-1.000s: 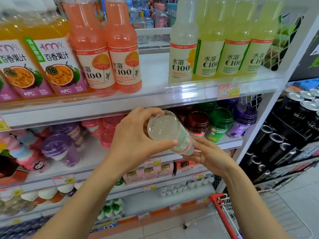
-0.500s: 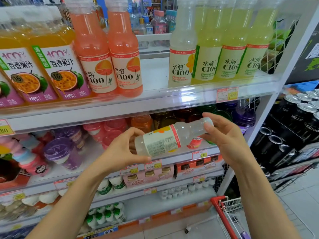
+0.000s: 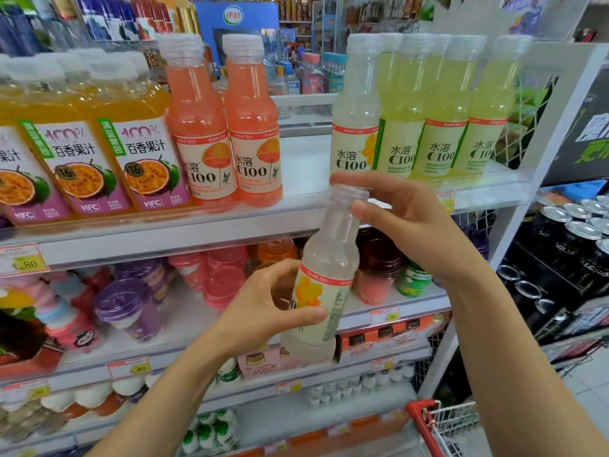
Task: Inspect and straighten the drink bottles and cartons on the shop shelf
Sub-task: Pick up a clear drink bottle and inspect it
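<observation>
A pale, cloudy C100 bottle (image 3: 324, 278) with a red band and a yellow fruit on its label is held almost upright in front of the shelves, its cap leaning slightly right. My left hand (image 3: 263, 308) grips its lower body around the label. My right hand (image 3: 405, 219) pinches its neck just under the clear cap. On the top shelf (image 3: 164, 235) stand two pink C100 bottles (image 3: 227, 133), one pale C100 bottle (image 3: 354, 117) and several yellow-green ones (image 3: 438, 120). A bare gap on that shelf lies between the pink and pale bottles.
Orange passion-fruit juice bottles (image 3: 99, 143) fill the top shelf's left. Capped cups and small bottles (image 3: 224, 285) crowd the lower shelves. A red-rimmed wire trolley (image 3: 435, 423) stands at the bottom right. Black cans (image 3: 566, 245) are stacked on the rack to the right.
The bottle has turned from lying sideways to nearly upright, cap up. My right hand rose with the neck; my left hand stayed around the lower body. The camera view tilted upward.
</observation>
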